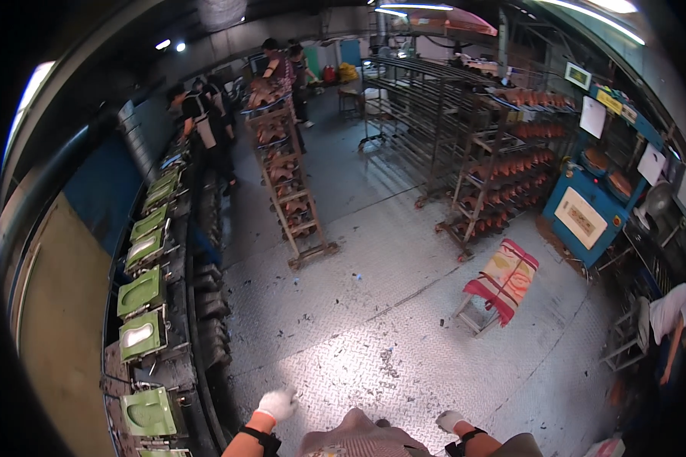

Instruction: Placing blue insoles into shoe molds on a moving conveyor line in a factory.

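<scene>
My left hand, in a white glove, hangs over the metal floor at the lower middle. Its fingers are loosely bent and a little apart, with nothing in them. To the right, my right hand also wears a glove, dark at the fingertips, its fingers slightly curled and nothing seen in it. Dark bands circle both wrists. Nearest to my left hand runs a line of green shoe-sole molds; some hold a white sole shape. Neither hand touches anything.
A wooden rack of brown shoe parts stands ahead. Wheeled metal racks fill the right, before a blue machine. A cloth-covered stool stands nearer. People work at the far left; another person is at the right edge.
</scene>
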`<state>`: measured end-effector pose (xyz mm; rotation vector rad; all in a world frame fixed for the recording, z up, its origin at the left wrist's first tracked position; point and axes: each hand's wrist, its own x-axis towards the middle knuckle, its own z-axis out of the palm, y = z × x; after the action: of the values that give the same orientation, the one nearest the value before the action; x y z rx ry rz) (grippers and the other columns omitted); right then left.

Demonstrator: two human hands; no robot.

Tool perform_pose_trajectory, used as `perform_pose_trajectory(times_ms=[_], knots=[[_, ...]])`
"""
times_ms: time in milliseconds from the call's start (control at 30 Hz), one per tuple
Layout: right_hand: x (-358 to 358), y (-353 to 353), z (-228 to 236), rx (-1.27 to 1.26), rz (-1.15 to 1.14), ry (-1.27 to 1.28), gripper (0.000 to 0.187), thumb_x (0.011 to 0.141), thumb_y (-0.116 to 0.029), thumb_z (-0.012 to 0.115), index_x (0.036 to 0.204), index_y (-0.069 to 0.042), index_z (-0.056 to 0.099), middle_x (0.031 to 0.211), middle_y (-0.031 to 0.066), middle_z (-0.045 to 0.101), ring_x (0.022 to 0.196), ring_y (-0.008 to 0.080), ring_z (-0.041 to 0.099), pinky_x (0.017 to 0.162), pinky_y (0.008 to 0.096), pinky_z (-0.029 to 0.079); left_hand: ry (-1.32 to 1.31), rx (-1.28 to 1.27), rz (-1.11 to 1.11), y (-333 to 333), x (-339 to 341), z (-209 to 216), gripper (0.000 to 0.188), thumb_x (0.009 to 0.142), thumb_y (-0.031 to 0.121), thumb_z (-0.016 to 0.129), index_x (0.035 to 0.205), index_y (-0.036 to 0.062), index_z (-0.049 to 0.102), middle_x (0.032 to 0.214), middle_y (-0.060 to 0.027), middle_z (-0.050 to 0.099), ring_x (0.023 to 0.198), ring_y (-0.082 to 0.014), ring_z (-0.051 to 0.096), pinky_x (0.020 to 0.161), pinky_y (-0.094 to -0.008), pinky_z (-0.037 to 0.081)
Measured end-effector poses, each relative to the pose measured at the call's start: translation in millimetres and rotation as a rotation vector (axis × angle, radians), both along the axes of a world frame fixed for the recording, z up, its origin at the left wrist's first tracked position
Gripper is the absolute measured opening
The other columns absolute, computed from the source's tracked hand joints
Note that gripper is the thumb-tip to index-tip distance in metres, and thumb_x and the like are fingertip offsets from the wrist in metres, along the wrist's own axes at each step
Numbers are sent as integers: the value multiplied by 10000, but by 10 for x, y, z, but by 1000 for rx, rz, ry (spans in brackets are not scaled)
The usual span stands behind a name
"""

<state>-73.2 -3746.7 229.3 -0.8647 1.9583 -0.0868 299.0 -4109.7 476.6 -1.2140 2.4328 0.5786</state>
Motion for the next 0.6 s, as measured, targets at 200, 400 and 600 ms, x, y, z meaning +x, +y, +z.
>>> perform_pose_trajectory(times_ms=[200,400,600], knots=[[-232,-576,-181,3,322,19,330,843,-374,607,844,-69,732,792,110,710,676,205,658,642,355,520,-193,504,409,699,2093,-1349,394,866,386,559,1123,115,684,1137,-118,688,1131,-344,604,960,-410,475],[-415,-1516,-376,159,-66,-268,201,847,-242,620,801,-59,687,716,66,671,573,179,606,516,344,492,-53,581,997,713,2409,-1788,382,852,364,557,1055,74,699,1043,-169,704,1001,-335,665,847,-416,522],[-181,-2812,-3,72,-169,-195,205,859,-251,618,845,-51,666,718,67,663,562,173,600,514,335,493,103,470,814,-331,1808,-1291,385,859,309,579,1120,37,656,982,-160,714,919,-290,684,837,-383,511]])
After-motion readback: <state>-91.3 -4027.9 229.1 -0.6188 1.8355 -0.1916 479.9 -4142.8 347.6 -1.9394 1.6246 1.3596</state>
